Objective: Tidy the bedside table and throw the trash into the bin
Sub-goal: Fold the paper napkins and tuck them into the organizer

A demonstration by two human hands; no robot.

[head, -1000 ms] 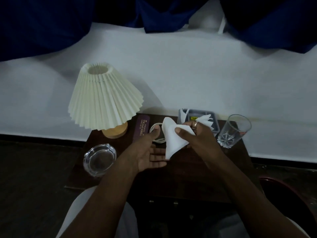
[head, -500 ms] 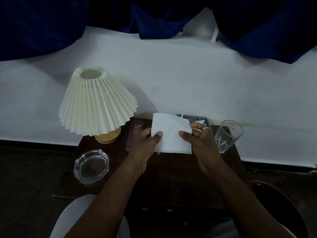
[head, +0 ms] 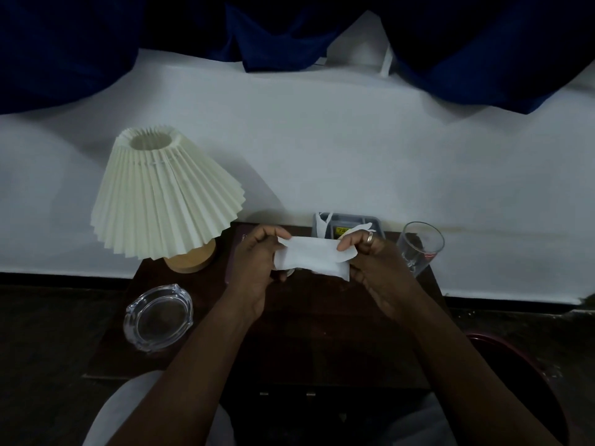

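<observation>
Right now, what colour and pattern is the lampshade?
The lampshade is cream, with pleats running top to bottom; the head view shows it best.

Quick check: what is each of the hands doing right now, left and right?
Left hand: grips the left end of the white tissue.
Right hand: pinches the tissue's right end.

At the back left of the surface (head: 306, 336), a lamp (head: 167, 191). In front of it, by the left edge, a glass dish (head: 158, 318). At the back middle, a tray (head: 349, 219), with a glass (head: 420, 246) to its right. Over the middle, a tissue (head: 312, 257) between left hand (head: 257, 265) and right hand (head: 378, 272). Low on the right, a bin (head: 502, 347).
</observation>
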